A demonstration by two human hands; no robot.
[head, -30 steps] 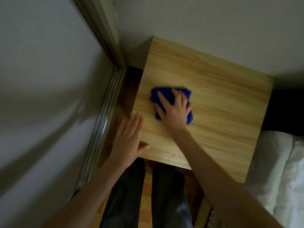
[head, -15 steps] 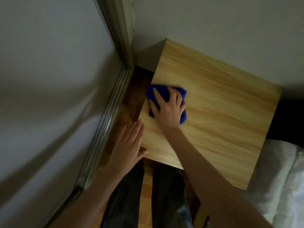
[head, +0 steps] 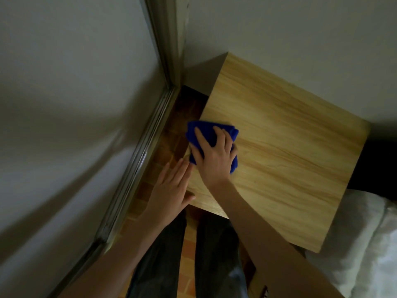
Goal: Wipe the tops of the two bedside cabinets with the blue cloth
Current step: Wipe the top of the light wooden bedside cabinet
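Two bare hands appear in my head view, both on one cabinet. From left to right:

At 9 o'clock in my view, a pale grey flat panel [head: 64, 104] fills the left side, bordered by a silver metal rail [head: 137, 166] that runs from 7 o'clock up to 12 o'clock.

Beside the rail I see a strip of reddish brick-pattern floor [head: 171, 136], lying between the rail and the cabinet.

The left hand [head: 169, 190] lies palm down with its fingers straight and together, grasping nothing. It rests at the 8 o'clock corner of the cabinet top, and its thumb reaches along the near edge.

The bright blue folded cloth [head: 206, 131] lies at the 9 o'clock edge of the light wood-grain square bedside cabinet top [head: 290, 158]. Its left end hangs a little past that edge, over the floor.

The right hand [head: 214, 155] presses flat on the cloth with its fingers spread towards 11 o'clock. I see it pressing rather than clenching. It sits just beside the left fingertips.

At 6 o'clock, two legs in dark trousers [head: 214, 254] stand in front of the cabinet.

A plain white wall [head: 300, 39] backs the cabinet from 12 to 2 o'clock.

At 4 o'clock, crumpled white bedding [head: 365, 244] lies against the cabinet's right side.
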